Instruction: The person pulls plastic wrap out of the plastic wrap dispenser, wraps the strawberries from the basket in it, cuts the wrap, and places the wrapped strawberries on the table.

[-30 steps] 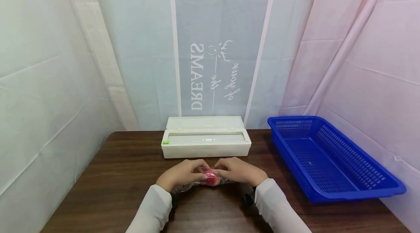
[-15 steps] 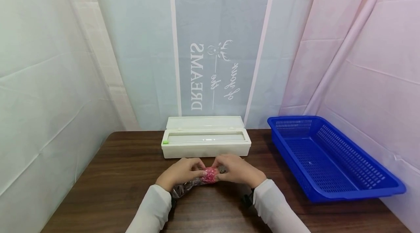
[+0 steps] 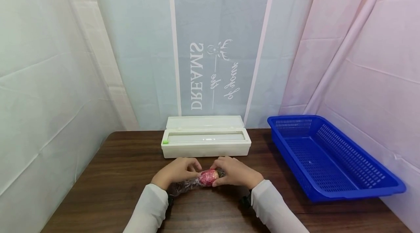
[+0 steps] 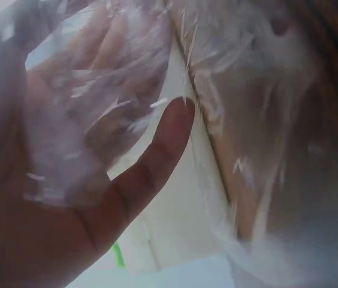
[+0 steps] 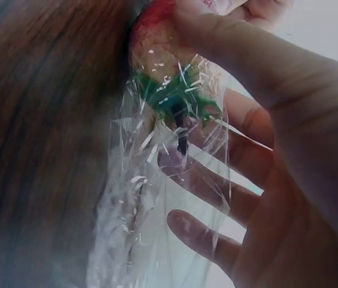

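Note:
A red strawberry (image 3: 208, 177) with green leaves and a dark stem (image 5: 181, 129) is wrapped in clear plastic film (image 5: 151, 198), close over the table. My right hand (image 3: 237, 172) holds it between thumb and fingers, near the leafy end. At the strawberry's other end is my left hand (image 3: 177, 172), its thumb (image 4: 151, 171) extended and apart from the fingers. Loose film (image 3: 183, 186) trails under the left hand and, in the left wrist view, covers part of its fingers. More film hangs past the stem in the right wrist view.
Behind the hands stands a long white box (image 3: 206, 150), its lid (image 3: 205, 122) raised and a green tab (image 3: 165, 142) at its left. A blue perforated basket (image 3: 328, 160) sits at the right of the dark wooden table (image 3: 115, 174). Cloth hangs around it.
The strawberry has turned between the hands, now showing its leafy end toward the right. My left hand has drawn slightly left, and film bunches more at that side.

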A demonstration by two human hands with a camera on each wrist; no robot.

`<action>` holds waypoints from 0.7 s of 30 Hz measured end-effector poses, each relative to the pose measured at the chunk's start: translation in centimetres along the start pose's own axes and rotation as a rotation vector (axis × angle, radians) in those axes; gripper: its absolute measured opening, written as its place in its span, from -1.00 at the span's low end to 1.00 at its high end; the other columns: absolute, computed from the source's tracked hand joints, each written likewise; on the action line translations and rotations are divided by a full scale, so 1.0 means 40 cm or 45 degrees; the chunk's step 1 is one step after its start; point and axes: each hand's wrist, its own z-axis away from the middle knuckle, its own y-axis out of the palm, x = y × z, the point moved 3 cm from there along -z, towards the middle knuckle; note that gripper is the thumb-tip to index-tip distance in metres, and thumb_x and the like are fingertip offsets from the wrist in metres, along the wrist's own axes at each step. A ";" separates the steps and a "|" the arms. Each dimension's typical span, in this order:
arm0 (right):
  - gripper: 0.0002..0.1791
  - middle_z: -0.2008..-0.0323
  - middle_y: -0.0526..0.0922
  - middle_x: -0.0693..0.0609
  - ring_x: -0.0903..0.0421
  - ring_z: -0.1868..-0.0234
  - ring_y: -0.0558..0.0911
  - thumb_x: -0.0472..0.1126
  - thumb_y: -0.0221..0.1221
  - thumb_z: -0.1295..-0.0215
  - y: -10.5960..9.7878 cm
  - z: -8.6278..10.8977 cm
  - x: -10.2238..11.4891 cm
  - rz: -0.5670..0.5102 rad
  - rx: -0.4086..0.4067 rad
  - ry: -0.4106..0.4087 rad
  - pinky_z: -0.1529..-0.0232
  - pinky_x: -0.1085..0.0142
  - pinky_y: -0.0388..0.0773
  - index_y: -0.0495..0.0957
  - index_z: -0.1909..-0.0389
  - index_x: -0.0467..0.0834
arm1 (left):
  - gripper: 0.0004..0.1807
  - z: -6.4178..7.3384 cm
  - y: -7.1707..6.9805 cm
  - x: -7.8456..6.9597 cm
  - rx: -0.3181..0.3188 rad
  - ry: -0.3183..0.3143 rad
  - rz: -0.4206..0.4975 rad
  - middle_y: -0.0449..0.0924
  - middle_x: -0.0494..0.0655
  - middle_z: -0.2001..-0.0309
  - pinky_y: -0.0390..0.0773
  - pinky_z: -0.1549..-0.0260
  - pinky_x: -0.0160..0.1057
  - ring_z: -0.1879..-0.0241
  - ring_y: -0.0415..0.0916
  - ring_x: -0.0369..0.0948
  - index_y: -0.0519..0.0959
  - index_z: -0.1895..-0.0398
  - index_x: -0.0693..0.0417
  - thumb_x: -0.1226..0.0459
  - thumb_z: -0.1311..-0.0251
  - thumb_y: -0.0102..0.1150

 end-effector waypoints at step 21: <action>-0.54 0.26 0.57 0.18 0.26 0.24 0.46 0.13 0.00 -0.29 0.011 -0.006 -0.014 0.010 0.040 0.025 0.12 0.22 0.52 0.57 -0.06 -0.04 | -0.75 -0.027 0.020 -0.049 -0.073 0.114 -0.204 0.62 -0.25 0.20 0.55 0.12 -0.13 0.17 0.49 -0.28 0.57 0.19 -0.11 0.24 -0.02 0.33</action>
